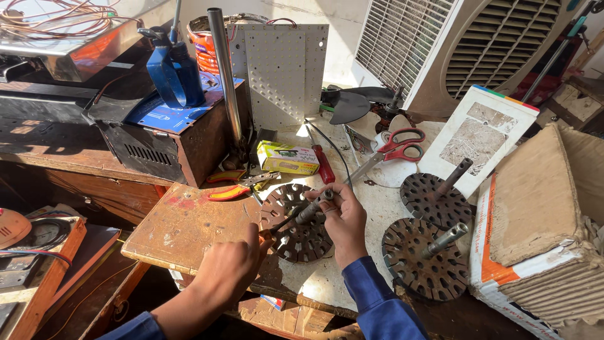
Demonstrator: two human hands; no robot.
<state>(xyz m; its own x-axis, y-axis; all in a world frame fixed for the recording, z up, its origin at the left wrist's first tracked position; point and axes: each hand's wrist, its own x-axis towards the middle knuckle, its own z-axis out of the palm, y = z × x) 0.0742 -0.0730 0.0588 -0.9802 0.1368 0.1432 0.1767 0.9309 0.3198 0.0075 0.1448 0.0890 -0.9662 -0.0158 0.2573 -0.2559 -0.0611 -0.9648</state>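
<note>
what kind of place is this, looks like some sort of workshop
Most likely a small electrical repair workshop, perhaps for fans or motors. Slotted motor cores on shafts lie on a worn workbench, with scissors, a red-handled screwdriver and an air cooler behind.

we see a worn desk (189, 230) with a scuffed wooden front edge and a pale, stained top further back. directly on it lie three dark slotted rotor discs with steel shafts: one rotor (296, 234) at the centre, a second rotor (423, 259) near the right front edge, and a third rotor (434, 200) just behind the second. red-handled pliers (236, 187) lie on the wooden part, a yellow and green box (288, 157) behind them, a red screwdriver (324, 165) just beside the box, and red-handled scissors (393, 148) further right. a dark metal case (170, 141) stands at the back left, a perforated white panel (280, 72) leans upright behind, and a torn cardboard box (541, 233) sits at the right edge.
</note>
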